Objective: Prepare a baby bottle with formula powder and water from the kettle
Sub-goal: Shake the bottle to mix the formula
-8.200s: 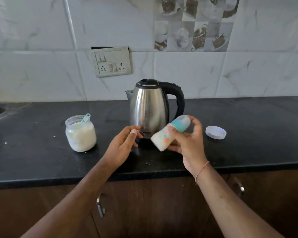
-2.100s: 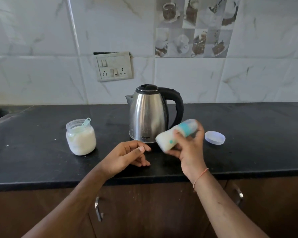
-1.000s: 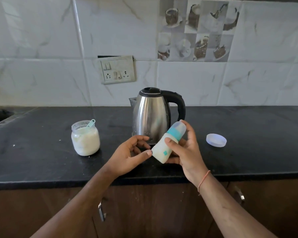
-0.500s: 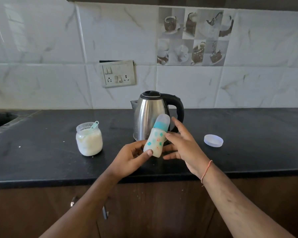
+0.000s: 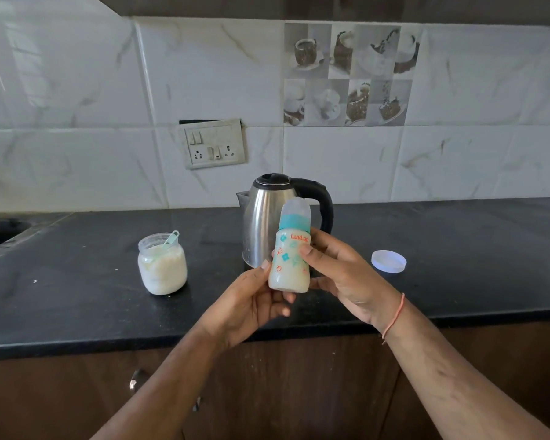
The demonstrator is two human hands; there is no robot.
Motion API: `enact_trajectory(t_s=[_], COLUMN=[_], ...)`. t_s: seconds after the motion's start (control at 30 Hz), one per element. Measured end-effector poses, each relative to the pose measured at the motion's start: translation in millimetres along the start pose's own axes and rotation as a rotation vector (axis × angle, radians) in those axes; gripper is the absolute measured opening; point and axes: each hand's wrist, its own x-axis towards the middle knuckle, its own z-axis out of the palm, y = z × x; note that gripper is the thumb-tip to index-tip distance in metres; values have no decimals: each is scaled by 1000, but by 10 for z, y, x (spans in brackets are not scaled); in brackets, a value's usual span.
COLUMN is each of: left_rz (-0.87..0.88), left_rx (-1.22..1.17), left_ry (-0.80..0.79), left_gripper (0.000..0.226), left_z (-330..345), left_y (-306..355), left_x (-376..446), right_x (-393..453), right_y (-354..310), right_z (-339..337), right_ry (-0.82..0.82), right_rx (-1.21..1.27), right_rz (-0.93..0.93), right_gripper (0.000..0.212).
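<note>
Milky-white baby bottle, upright, capped, sits in both grips: left hand, right hand.

Baby bottle: upright, capped with a clear dome over a teal collar, filled with milky white liquid; printed body reads "LuvLap". Held above the front edge of the counter, mid-length, in front of the kettle.

Kettle: stainless steel, black lid shut, black handle to the right; stands mid-counter toward the back.

Formula jar: clear glass, open, mostly full of white powder, teal scoop inside; left of the kettle.
</note>
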Motion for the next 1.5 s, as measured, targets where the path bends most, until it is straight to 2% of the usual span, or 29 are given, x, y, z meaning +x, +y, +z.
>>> enact_trajectory(t_s=[0.1, 0.23, 0.33, 0.43, 0.63, 0.73, 0.8, 0.97, 1.17, 1.5], left_rz=[26, 144, 202, 242, 181, 189, 200, 91, 71, 83], left_rx=[60, 442, 655, 761, 1035, 1097, 1121, 1126, 1201, 1194], left_ry=[90, 94, 150, 175, 161, 293, 389, 556, 524, 558], left_gripper=[69, 47, 51, 52, 59, 62, 52, 42, 38, 39], left_z=[62, 156, 240, 247, 91, -154, -380, -816, -841, -853], left_y=[35, 110, 103, 2, -130, -28, 79, 86, 51, 50], left_x=[27, 52, 152, 238, 308, 278, 225, 121, 197, 197], right_x=[-16, -13, -8, -19, -48, -80, -76, 23, 246, 384], right_y=[-20, -33, -2, 34, 206, 302, 344, 380, 485, 576], right_z=[-47, -134, -184, -253, -499, -697, -898, -1352, -1634, -1684], right_ry=[31, 100, 128, 181, 273, 339, 401, 486, 513, 519], right_rx=[8, -64, -162, -336, -550, -521, -526, -649, -665, -666], right_rz=[-68, -130, -122, -122, -58, -32, -8, 73, 56, 54], right_gripper=[49, 50, 48, 49, 58, 52, 50, 50, 51, 49])
